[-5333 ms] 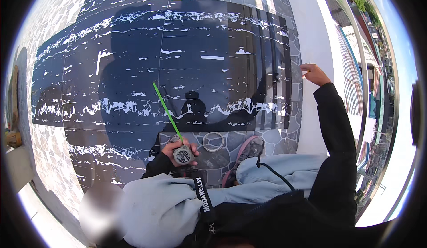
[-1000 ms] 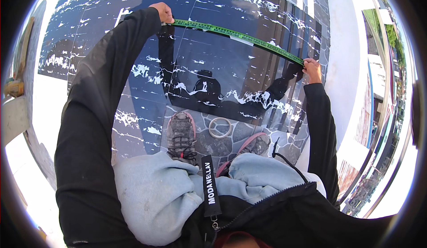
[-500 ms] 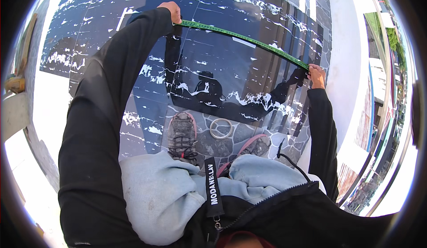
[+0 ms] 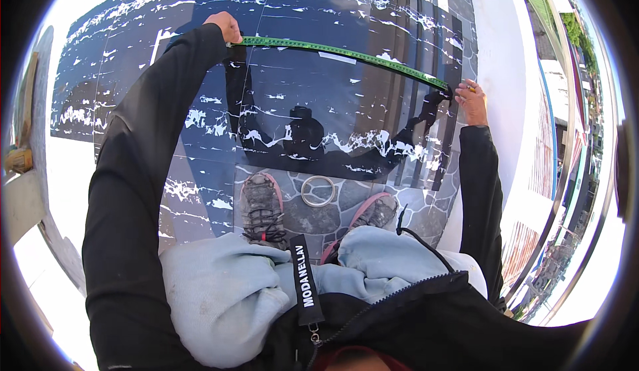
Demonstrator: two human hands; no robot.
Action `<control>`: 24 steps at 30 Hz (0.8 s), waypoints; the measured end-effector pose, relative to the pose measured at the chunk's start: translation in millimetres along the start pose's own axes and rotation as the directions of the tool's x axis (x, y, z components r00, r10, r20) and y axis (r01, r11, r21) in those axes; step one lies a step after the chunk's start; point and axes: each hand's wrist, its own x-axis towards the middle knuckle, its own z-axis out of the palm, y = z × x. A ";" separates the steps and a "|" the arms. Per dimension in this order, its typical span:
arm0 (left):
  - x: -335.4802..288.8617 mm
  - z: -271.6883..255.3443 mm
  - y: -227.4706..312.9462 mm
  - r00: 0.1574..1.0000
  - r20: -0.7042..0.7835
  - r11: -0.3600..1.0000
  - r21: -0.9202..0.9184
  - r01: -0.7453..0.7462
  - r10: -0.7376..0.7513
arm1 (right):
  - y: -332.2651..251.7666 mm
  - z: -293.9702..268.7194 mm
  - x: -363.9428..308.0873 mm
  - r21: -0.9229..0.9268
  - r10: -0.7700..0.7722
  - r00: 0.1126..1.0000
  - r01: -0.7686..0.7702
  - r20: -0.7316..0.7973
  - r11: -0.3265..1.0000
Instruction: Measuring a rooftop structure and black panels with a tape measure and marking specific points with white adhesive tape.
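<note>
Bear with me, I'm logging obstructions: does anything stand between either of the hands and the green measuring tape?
Nothing visible does. The green measuring tape extends from the left hand to beside the right hand; whether that hand touches its end is unclear.

Black jacket (image 4: pixel 413 318) with loose, creased long sleeves (image 4: pixel 126 211), a dark zip (image 4: pixel 393 302) and a black cord (image 4: pixel 429 246). Black strap (image 4: pixel 305 281) with white lettering, ending in a metal clip (image 4: pixel 314 334). Pale blue trousers (image 4: pixel 219 281), wrinkled. Grey, dusty-looking shoes (image 4: pixel 259 201), pink-edged; the left has dark laces (image 4: pixel 265 216) and a small red tab (image 4: pixel 264 237). Bare fingers (image 4: pixel 234 33).
</note>
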 end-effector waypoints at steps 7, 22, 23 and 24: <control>2.0 2.4 -44.6 0.998 0.060 0.998 -0.056 -0.025 0.028 | -30.3 6.2 -24.2 -0.086 0.191 0.980 -0.195 -0.057 0.977; 15.1 6.4 -17.5 0.997 0.055 0.993 -0.108 -0.042 0.048 | 20.7 17.1 -12.3 -0.137 -0.136 0.968 0.108 -0.210 0.985; 15.0 7.5 -22.2 0.996 0.048 0.991 -0.116 -0.069 0.075 | 22.3 18.9 -11.5 -0.175 -0.134 0.970 0.099 -0.204 0.980; 15.8 8.1 -26.9 0.994 0.041 0.988 -0.124 -0.095 0.101 | 23.7 20.9 -11.1 -0.213 -0.133 0.971 0.090 -0.197 0.973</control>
